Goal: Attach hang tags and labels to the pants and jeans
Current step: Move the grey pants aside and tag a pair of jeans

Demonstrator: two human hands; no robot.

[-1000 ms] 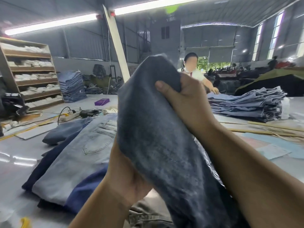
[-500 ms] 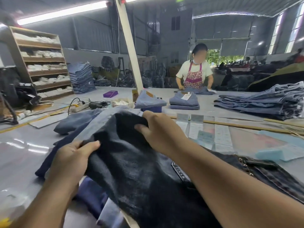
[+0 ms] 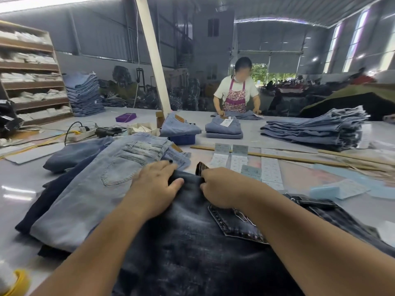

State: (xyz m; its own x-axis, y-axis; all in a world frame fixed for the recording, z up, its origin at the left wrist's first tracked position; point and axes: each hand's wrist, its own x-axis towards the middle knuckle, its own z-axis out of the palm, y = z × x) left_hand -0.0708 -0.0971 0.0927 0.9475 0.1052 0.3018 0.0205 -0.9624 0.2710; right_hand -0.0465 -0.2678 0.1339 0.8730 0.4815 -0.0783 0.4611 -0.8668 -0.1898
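From the head camera, dark jeans [image 3: 192,242] lie spread on the grey desk [image 3: 25,189] right under the wearer, their rear pocket [image 3: 237,223] facing up. The left hand [image 3: 156,184] rests flat on the far edge of the dark jeans, fingers straight, thumb spread. The right hand [image 3: 222,186] has its fingers curled, pinching that same edge near a small dark strap [image 3: 201,167] that sticks up; both forearms cover much of the cloth.

To the left, pale jeans [image 3: 102,180] lie over navy trousers [image 3: 55,193], overlapping the dark pair's left side. Beyond the hands sit rows of paper tags [image 3: 239,161] beside a long wooden stick [image 3: 299,160]. Further back stand two small folded piles [image 3: 179,127] [image 3: 224,129] and one tall stack [image 3: 314,131] on the right. A power strip [image 3: 82,133] and a purple box [image 3: 126,117] lie at the left rear.

A person in an apron [image 3: 236,92] works at the far side of the desk. A white post [image 3: 152,54] leans through the middle. Shelves [image 3: 32,69] on the left hold pale bundles, too blurred to count. A yellow object [image 3: 20,283] is cut off at the bottom left corner.
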